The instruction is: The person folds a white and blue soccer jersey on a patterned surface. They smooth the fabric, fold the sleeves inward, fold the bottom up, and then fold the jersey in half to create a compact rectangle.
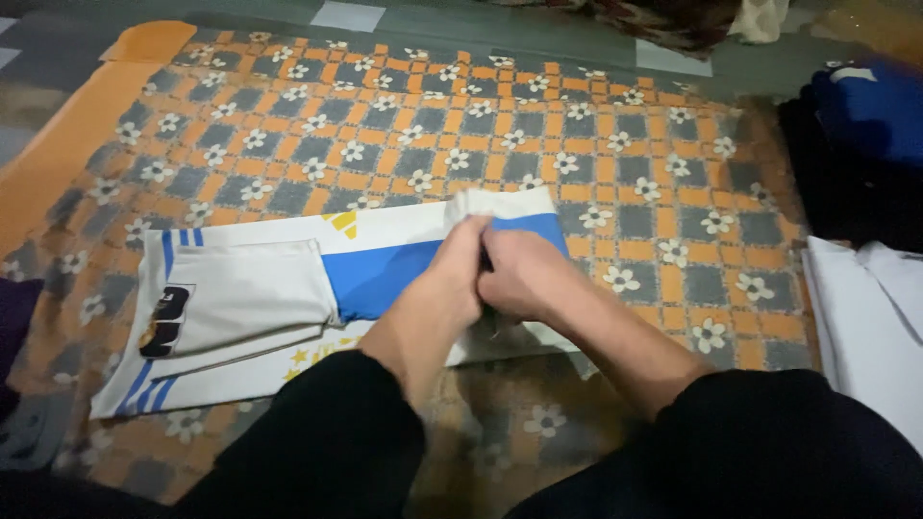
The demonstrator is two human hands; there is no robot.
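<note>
Single head-worn view, looking steeply down and forward, close over the patterned mat [596, 144]

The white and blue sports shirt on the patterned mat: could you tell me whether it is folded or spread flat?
Partly folded: the white and blue sports shirt has a sleeve turned in, and both hands gather its right end.

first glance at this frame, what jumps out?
The white and blue jersey lies flat across the middle of the orange and grey flowered mat. At its right end the left hand and right hand are pressed together, pinching the fabric. A stack of white cloth sits at the right edge, with a dark blue garment above it.
</note>
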